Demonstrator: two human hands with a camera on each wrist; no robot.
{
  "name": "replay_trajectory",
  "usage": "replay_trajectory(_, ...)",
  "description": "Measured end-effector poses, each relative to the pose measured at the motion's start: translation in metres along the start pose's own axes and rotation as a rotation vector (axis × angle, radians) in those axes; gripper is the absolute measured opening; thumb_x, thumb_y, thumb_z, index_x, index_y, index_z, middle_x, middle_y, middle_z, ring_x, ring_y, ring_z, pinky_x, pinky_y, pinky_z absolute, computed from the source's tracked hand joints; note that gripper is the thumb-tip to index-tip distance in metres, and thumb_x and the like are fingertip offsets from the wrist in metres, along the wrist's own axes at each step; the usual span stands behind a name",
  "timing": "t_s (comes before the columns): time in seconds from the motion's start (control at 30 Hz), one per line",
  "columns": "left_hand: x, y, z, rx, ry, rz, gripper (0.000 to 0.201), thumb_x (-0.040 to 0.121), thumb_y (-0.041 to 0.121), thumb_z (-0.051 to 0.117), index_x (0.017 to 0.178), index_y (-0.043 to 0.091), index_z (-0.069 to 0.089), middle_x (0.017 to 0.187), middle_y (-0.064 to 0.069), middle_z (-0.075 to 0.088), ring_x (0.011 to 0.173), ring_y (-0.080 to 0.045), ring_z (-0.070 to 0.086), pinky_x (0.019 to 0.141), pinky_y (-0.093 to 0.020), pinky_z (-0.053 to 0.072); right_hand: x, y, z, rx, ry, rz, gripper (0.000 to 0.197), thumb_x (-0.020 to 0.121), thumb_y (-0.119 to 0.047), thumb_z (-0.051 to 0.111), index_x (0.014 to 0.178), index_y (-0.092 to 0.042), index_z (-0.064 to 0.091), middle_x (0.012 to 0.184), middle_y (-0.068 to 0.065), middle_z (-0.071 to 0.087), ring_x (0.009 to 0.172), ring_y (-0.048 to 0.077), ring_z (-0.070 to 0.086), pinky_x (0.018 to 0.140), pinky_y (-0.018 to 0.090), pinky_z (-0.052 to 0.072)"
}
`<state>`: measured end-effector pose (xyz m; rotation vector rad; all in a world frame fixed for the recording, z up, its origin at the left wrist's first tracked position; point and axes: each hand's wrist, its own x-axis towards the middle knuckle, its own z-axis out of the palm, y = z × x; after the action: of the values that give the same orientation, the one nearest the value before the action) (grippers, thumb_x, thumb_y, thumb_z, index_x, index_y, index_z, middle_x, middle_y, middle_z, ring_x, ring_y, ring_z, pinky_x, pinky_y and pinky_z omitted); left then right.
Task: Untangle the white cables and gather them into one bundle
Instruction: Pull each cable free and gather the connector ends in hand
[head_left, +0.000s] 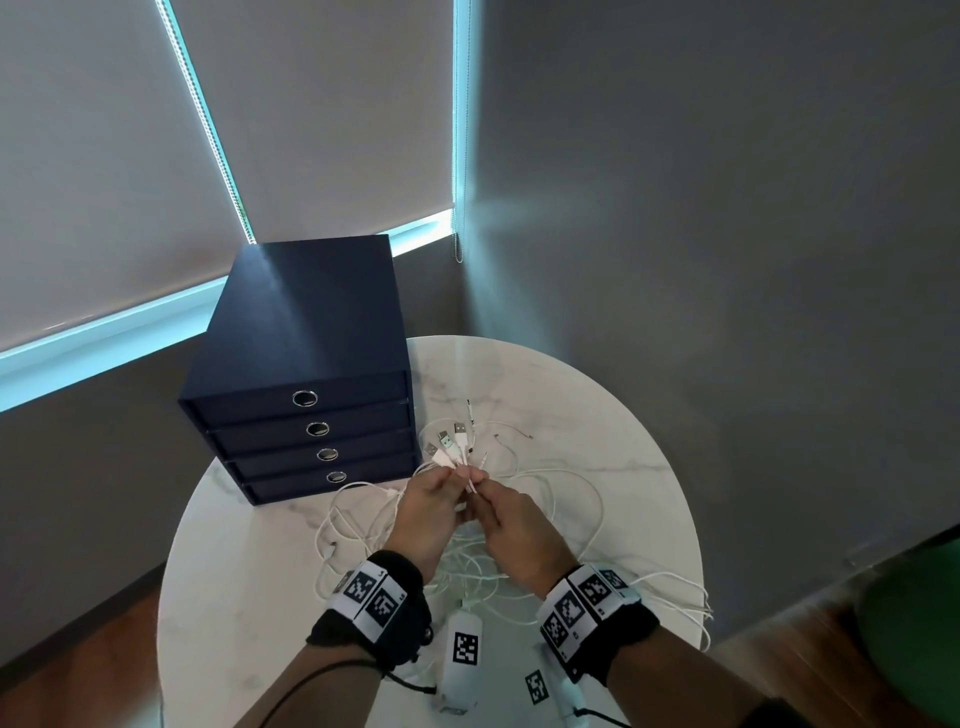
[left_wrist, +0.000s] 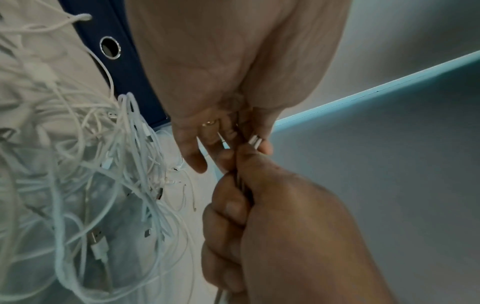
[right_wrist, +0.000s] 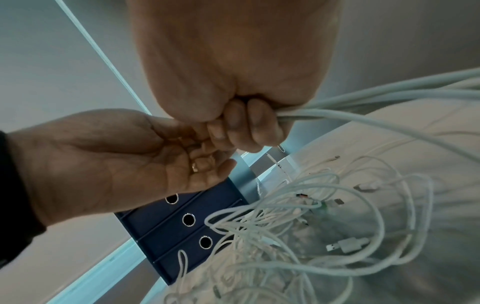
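White cables (head_left: 545, 499) lie looped on the round surface (head_left: 649, 467) beside the drawer unit (head_left: 306, 364), several ends clenched in the right hand (head_left: 519, 525) and pinched by the left hand (head_left: 426, 514); gathering is underway, and remaining loops need drawing in.

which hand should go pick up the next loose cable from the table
Left, probably. The right hand is fisted around the gathered white cables; the left hand only pinches connector ends, fingers loosely curled.
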<state>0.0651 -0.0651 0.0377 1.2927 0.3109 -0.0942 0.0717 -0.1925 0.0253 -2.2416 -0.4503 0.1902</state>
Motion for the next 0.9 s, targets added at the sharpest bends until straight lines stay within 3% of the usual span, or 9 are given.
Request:
replay_trajectory(0.13, 0.0, 0.012, 0.0, -0.232, 0.084, 0.009, 0.014, 0.095, -0.003, 0.049, 0.088, 0.002, 0.06, 0.084, -0.015, 0.069, 0.088, -0.032, 0.067, 0.074, -0.039, 0.057, -0.007, 0.02, -0.015, -0.16, -0.098, -0.013, 0.028, 0.1, -0.045, 0.032, 0.106, -0.029, 0.054, 0.089, 0.0, 0.07, 0.078, 0.021, 0.065, 0.074, 0.034, 0.051)
replay_trajectory(0.2, 0.008, 0.023, -0.011, -0.478, 0.158, 0.01, 0.018, 0.095, -0.007, 0.043, 0.086, 0.005, 0.054, 0.068, -0.008, 0.062, 0.07, -0.026, 0.067, 0.074, -0.041, 0.059, -0.018, 0.045, -0.03, -0.274, -0.165, 0.036, 0.032, 0.101, -0.048, 0.031, 0.106, -0.026, 0.054, 0.092, 0.005, 0.071, 0.086, 0.028, 0.066, 0.079, 0.036, 0.05)
replay_trajectory(0.27, 0.018, 0.031, -0.024, -0.596, 0.221, 0.023, 0.028, 0.102, 0.001, 0.032, 0.082, 0.01, 0.05, 0.056, 0.001, 0.048, 0.05, -0.015, 0.051, 0.07, -0.039, 0.053, -0.032, 0.074, -0.048, -0.38, -0.185, 0.138, 0.056, 0.094, -0.066, 0.021, 0.115, -0.028, 0.055, 0.102, 0.006, 0.071, 0.096, 0.029, 0.065, 0.082, 0.037, 0.049)
replay_trajectory(0.33, 0.023, 0.031, -0.033, -0.601, 0.25, 0.04, 0.031, 0.103, 0.003, 0.029, 0.082, 0.012, 0.049, 0.052, 0.004, 0.039, 0.044, -0.011, 0.037, 0.06, -0.033, 0.044, -0.044, 0.098, -0.068, -0.504, -0.195, 0.244, 0.074, 0.082, -0.078, 0.009, 0.116, -0.03, 0.054, 0.107, 0.005, 0.07, 0.102, 0.027, 0.063, 0.085, 0.037, 0.047)
replay_trajectory(0.57, 0.015, 0.006, -0.023, -0.413, 0.125, -0.028, 0.031, 0.103, 0.003, 0.034, 0.079, 0.011, 0.052, 0.046, 0.008, 0.035, 0.038, -0.007, 0.032, 0.042, -0.021, 0.034, -0.062, 0.15, -0.128, -0.578, -0.289, 0.577, 0.041, 0.101, -0.051, 0.032, 0.124, -0.026, 0.055, 0.129, 0.003, 0.061, 0.12, 0.024, 0.056, 0.096, 0.03, 0.04)
replay_trajectory(0.67, 0.013, -0.01, -0.012, -0.31, 0.09, -0.021, 0.029, 0.104, 0.004, 0.036, 0.079, 0.009, 0.051, 0.047, 0.007, 0.036, 0.039, -0.008, 0.033, 0.043, -0.021, 0.033, -0.055, 0.152, -0.13, -0.618, -0.429, 0.673, 0.037, 0.096, -0.037, 0.042, 0.125, -0.021, 0.057, 0.131, 0.006, 0.06, 0.118, 0.025, 0.058, 0.094, 0.028, 0.043)
replay_trajectory(0.73, 0.013, -0.019, -0.008, -0.204, 0.095, 0.015, 0.029, 0.105, 0.005, 0.036, 0.079, 0.009, 0.049, 0.051, 0.006, 0.037, 0.042, -0.009, 0.034, 0.049, -0.026, 0.033, -0.041, 0.143, -0.123, -0.566, -0.447, 0.67, 0.029, 0.09, -0.03, 0.047, 0.112, -0.025, 0.064, 0.126, 0.003, 0.062, 0.115, 0.023, 0.059, 0.095, 0.028, 0.043)
replay_trajectory(0.83, 0.016, -0.028, -0.005, -0.097, 0.109, 0.045, 0.028, 0.105, 0.006, 0.036, 0.08, 0.008, 0.048, 0.054, 0.005, 0.039, 0.044, -0.01, 0.036, 0.052, -0.029, 0.034, -0.015, 0.13, -0.103, -0.403, -0.317, 0.548, 0.019, 0.091, -0.02, 0.048, 0.086, -0.034, 0.059, 0.111, -0.003, 0.063, 0.109, 0.022, 0.06, 0.095, 0.03, 0.044)
replay_trajectory(0.9, 0.017, -0.031, -0.005, -0.077, 0.115, 0.041, 0.028, 0.105, 0.006, 0.036, 0.08, 0.008, 0.048, 0.054, 0.006, 0.039, 0.045, -0.01, 0.036, 0.052, -0.03, 0.034, -0.003, 0.116, -0.083, -0.261, -0.263, 0.492, 0.017, 0.09, -0.022, 0.049, 0.084, -0.036, 0.058, 0.105, -0.002, 0.064, 0.101, 0.021, 0.061, 0.09, 0.031, 0.046)
